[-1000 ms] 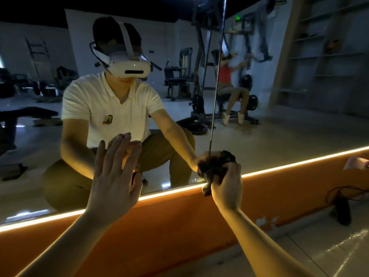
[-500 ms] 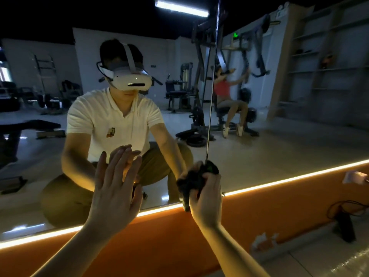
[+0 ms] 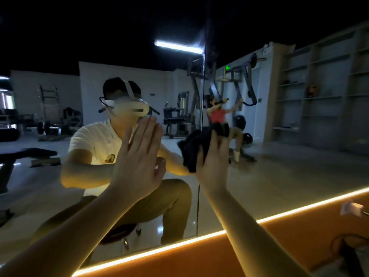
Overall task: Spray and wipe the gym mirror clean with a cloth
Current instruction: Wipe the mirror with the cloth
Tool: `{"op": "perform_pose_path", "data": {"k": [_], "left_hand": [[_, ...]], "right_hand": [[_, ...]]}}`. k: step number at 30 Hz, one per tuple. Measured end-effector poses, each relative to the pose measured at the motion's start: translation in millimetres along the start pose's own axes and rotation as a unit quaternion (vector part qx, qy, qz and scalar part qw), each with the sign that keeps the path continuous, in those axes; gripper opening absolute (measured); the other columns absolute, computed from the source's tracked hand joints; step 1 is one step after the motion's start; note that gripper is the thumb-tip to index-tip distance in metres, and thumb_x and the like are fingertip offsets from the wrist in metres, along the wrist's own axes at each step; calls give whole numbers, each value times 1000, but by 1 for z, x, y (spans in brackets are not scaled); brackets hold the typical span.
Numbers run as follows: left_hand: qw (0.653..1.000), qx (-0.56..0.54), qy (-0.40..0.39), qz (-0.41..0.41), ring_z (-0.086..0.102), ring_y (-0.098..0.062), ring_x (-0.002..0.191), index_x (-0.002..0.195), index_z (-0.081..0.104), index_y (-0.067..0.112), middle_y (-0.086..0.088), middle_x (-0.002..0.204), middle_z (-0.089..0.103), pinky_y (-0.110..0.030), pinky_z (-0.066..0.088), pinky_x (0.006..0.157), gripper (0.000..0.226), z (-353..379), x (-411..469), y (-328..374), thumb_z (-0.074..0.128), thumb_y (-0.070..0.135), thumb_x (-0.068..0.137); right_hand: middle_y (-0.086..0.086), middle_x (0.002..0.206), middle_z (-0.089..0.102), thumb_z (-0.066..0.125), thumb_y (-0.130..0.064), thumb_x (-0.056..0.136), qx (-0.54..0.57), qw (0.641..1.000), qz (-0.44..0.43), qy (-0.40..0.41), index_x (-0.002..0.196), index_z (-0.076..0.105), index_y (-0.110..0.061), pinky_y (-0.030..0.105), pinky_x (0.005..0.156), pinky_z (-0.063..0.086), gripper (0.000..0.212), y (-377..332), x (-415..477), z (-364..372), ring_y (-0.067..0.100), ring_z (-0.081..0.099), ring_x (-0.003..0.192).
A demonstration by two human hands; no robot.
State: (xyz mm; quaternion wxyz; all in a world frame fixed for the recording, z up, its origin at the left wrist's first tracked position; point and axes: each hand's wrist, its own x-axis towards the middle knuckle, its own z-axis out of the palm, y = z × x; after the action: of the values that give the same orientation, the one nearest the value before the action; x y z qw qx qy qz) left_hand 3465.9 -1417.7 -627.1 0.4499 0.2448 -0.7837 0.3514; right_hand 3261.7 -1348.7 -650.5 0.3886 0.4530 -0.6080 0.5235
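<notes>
In the centre-left of the frame, my left hand (image 3: pixel 139 156) is raised palm-first to the gym mirror (image 3: pixel 289 166). Its fingers are straight and pressed together, and it seems to rest flat on the glass as a brace. Just right of it, at mid-frame, is the dark cloth (image 3: pixel 191 150), bunched against the glass over the vertical seam (image 3: pixel 202 100) between two panes. My right hand (image 3: pixel 212 168) holds the cloth from its right side, thumb tucked into the wad and fingers (image 3: pixel 217 142) laid up along it. The cloth hangs toward the lower left of those fingers. I judge the wiping to be under way. The right hand carries the stroke, with open glass lying rightward, above the glowing light strip (image 3: pixel 299 209). I see no spray bottle.
</notes>
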Motion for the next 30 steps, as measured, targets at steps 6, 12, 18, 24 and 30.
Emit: {"op": "perform_pose_path", "data": {"k": [6,12,18,24,30], "left_hand": [[999,41,4,4,7,-35,162,163,20,-3,-23,173,9,-63,13,127,84,-7,26,-13,33,54,103],[997,78,-10,22,5,-35,162,163,17,-2,-23,173,7,-62,12,128,89,-6,29,-20,39,58,101],[994,94,-50,40,0,-36,162,165,10,1,-22,173,0,-61,14,127,93,-12,28,-27,32,61,98],[994,82,-55,41,17,-38,160,161,31,2,-23,170,22,-62,20,126,84,-28,36,-23,37,52,94],[998,65,-15,13,15,-36,160,161,33,2,-21,171,20,-63,18,126,78,-28,74,-17,35,47,97]], "right_hand": [[20,132,50,53,-26,104,-72,993,-3,-93,158,27,-5,47,88,57,64,17,-58,-1,29,57,112],[20,147,43,52,-29,99,-176,983,-28,-34,156,36,-4,48,109,41,65,-48,99,-19,35,43,131],[22,169,15,43,-29,94,-243,962,-62,-104,161,18,2,50,126,22,78,-67,130,-30,38,25,151],[25,164,28,59,-40,88,-237,953,-89,-164,158,27,5,48,123,15,89,-25,35,-34,40,35,149],[26,168,15,13,-55,93,-227,952,-138,-150,159,24,5,57,127,17,90,-30,68,-32,41,22,154]]}}
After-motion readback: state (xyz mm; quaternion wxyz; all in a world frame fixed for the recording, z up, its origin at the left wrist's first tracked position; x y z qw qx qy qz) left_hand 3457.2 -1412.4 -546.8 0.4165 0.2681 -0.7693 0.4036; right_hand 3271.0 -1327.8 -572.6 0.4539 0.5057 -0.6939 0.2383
